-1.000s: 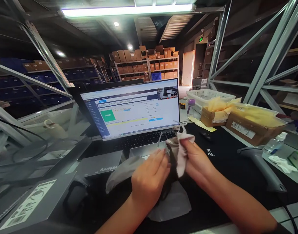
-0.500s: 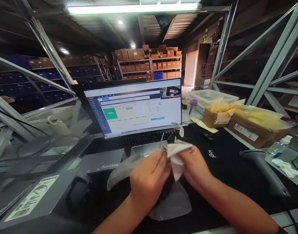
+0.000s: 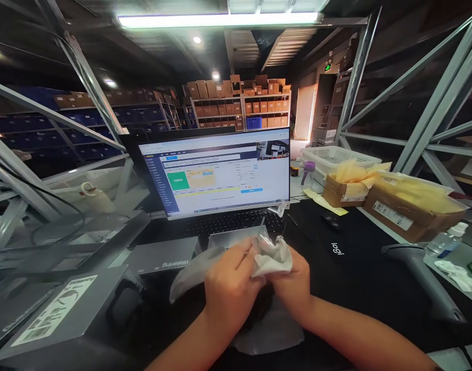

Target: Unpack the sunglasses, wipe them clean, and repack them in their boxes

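My left hand (image 3: 231, 278) is closed round what looks like a pair of glasses (image 3: 264, 236), mostly hidden by my fingers. A clear shiny part and thin arms stick up from it, with a small white tag (image 3: 277, 208) above. My right hand (image 3: 293, 275) is closed on a crumpled pale wiping cloth (image 3: 273, 257), pressed against the glasses. Both hands meet over the black mat. Under them lie a translucent bag (image 3: 272, 337) and another translucent piece (image 3: 193, 275) to the left. Behind the hands is an open grey box part (image 3: 236, 236).
A monitor (image 3: 220, 178) and keyboard (image 3: 208, 224) stand ahead. Grey boxes (image 3: 62, 314) lie left. To the right are a mouse (image 3: 330, 222), a scanner (image 3: 425, 281), a spray bottle (image 3: 447, 239) and cartons (image 3: 398, 219) with yellow packaging.
My right hand has drawn in closer to the left and turned, bunching the cloth over the glasses. The tag has swung left, and the camera view has shifted slightly.
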Motion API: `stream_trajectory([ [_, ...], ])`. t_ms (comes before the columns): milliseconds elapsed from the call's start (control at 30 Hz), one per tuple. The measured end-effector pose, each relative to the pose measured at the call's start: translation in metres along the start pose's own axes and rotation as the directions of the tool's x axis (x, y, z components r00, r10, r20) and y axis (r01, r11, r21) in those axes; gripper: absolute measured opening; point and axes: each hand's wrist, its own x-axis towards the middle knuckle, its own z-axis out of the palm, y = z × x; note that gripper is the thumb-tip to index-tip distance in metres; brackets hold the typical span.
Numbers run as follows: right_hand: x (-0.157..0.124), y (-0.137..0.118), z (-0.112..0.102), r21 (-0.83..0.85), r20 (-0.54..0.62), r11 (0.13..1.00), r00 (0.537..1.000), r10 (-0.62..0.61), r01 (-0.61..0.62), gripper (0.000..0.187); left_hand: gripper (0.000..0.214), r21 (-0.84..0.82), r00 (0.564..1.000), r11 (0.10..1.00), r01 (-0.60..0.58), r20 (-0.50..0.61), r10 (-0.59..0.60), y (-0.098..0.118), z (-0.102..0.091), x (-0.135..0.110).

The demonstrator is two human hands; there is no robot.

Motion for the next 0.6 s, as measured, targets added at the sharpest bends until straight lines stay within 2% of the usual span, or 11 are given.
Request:
stream_trajectory([
  [33,0.001,-0.002,0.0,-0.005,0.011,1.0,1.0,0.018,-0.018,0.011,0.022,-0.014,1.0,1.0,0.013,-0.002,-0.013,0.0,0.0,0.0],
  [100,0.008,-0.01,-0.003,0.05,0.041,0.986,0.986,0.159,-0.161,0.011,0.021,-0.037,1.0,0.999,0.013,0.002,-0.013,0.001,0.001,0.002],
  [167,0.017,-0.022,-0.009,0.201,0.064,0.903,0.925,0.374,-0.379,0.011,0.019,-0.052,0.999,0.998,-0.034,0.018,0.035,0.001,0.002,0.003],
  [233,0.029,-0.032,-0.016,0.372,0.083,0.76,0.835,0.544,-0.533,0.022,0.019,-0.07,0.993,0.992,-0.104,0.049,0.108,0.001,0.002,0.004],
  [300,0.043,-0.038,-0.027,0.451,0.108,0.673,0.784,0.611,-0.586,0.032,0.019,-0.09,0.985,0.984,-0.152,0.072,0.159,-0.001,0.001,0.006],
  [367,0.057,-0.041,-0.044,0.348,0.216,0.701,0.781,0.586,-0.622,0.033,0.021,-0.094,0.983,0.982,-0.161,0.075,0.168,-0.005,-0.003,0.008],
  [433,0.071,-0.045,-0.067,0.047,0.385,0.819,0.767,0.513,-0.572,0.028,0.021,-0.086,0.983,0.983,-0.164,0.074,0.171,-0.011,-0.009,0.012],
  [467,0.077,-0.049,-0.08,-0.13,0.447,0.873,0.758,0.475,-0.47,0.024,0.02,-0.089,0.979,0.98,-0.177,0.092,0.185,-0.014,-0.013,0.015],
  [500,0.082,-0.054,-0.093,-0.287,0.465,0.897,0.77,0.438,-0.337,0.019,0.018,-0.099,0.97,0.974,-0.203,0.119,0.214,-0.017,-0.017,0.017],
  [533,0.086,-0.059,-0.106,-0.398,0.439,0.895,0.814,0.38,-0.203,0.015,0.017,-0.118,0.955,0.965,-0.235,0.156,0.252,-0.019,-0.022,0.02],
  [600,0.09,-0.071,-0.126,-0.505,0.34,0.863,0.918,0.205,-0.006,0.017,0.015,-0.168,0.917,0.939,-0.299,0.223,0.331,-0.022,-0.028,0.023],
])
